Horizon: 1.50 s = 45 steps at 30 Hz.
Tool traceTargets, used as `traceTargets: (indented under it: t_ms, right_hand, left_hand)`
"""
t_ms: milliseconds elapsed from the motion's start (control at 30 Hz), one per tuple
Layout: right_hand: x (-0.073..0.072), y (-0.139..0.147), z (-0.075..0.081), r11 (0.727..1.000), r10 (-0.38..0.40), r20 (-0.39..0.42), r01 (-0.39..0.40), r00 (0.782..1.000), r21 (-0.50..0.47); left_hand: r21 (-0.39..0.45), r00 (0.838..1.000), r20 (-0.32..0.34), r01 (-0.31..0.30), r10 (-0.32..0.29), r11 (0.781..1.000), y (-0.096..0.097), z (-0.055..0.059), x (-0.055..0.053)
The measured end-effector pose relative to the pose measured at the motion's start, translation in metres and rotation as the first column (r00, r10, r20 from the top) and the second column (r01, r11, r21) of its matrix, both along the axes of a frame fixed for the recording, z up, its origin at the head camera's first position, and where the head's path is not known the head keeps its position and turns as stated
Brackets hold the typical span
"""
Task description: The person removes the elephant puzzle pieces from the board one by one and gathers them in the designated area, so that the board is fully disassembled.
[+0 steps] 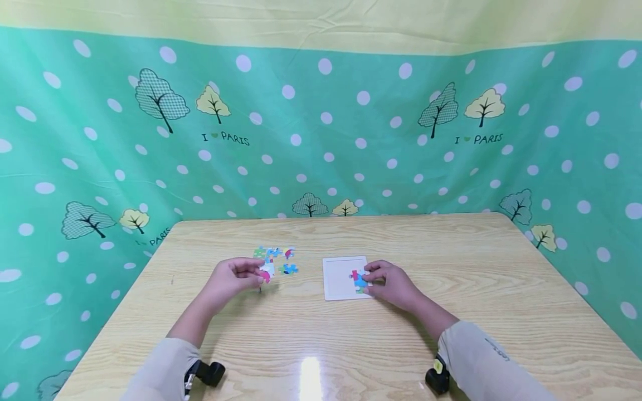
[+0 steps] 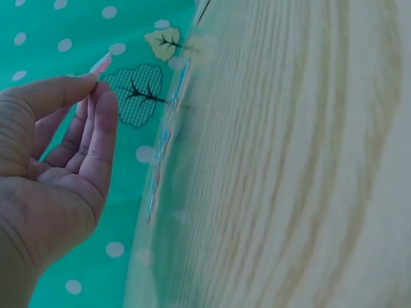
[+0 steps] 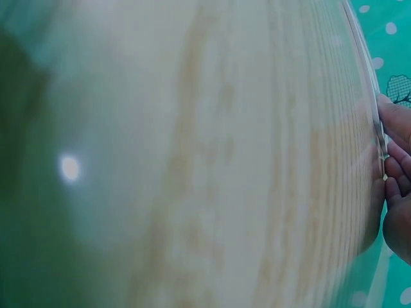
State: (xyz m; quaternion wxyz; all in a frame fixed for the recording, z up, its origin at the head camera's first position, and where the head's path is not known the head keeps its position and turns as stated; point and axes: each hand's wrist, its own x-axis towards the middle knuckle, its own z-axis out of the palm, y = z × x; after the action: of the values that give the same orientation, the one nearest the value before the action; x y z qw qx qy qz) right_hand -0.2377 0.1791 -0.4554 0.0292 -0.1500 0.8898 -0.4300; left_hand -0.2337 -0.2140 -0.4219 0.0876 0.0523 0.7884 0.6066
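A white puzzle tray [image 1: 337, 278] lies on the wooden table [image 1: 351, 345] with a few coloured pieces [image 1: 358, 278] fitted at its right side. My right hand [image 1: 388, 283] rests on that side, fingertips pressing on the fitted pieces; in the right wrist view its fingers [image 3: 397, 168] touch the tray's thin edge. My left hand [image 1: 236, 275] pinches a pink puzzle piece [image 1: 264, 275] between thumb and fingers, just off the table; the left wrist view shows that pink piece [image 2: 101, 63] at the fingertips. Loose puzzle pieces [image 1: 277, 257] lie behind the left hand.
A green polka-dot cloth with trees [image 1: 321, 133] hangs behind and beside the table. Bare wood stretches across the front of the table and to the right of the tray.
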Motion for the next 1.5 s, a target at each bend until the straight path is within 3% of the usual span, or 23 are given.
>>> traceTargets:
  t_ms: [567,900,1067,1300,1500]
  right_hand:
    - [0.002,-0.001,0.0,1.0,0.001,0.007,-0.001,1.0,0.001]
    - [0.001,0.0,0.0,1.0,-0.001,0.004,0.001,1.0,0.002]
    - [0.0,0.0,-0.001,1.0,0.0,0.003,0.0,1.0,0.006]
    - [0.0,0.0,0.0,1.0,-0.006,0.008,0.006,1.0,0.006]
    - [0.0,-0.001,0.001,1.0,-0.01,0.013,0.01,1.0,0.007]
  left_hand:
    - [-0.122,1.0,-0.016,-0.025,0.023,0.992,-0.031,-0.007,0.002]
    - [-0.211,1.0,0.005,0.013,-0.012,0.977,-0.04,-0.006,0.002]
    - [-0.291,1.0,0.003,0.009,-0.008,0.957,-0.042,-0.008,0.0]
    - [-0.408,0.998,-0.056,0.001,-0.026,0.913,-0.045,-0.012,-0.002]
    - [-0.461,0.997,-0.069,-0.011,-0.023,0.887,-0.048,-0.014,-0.004]
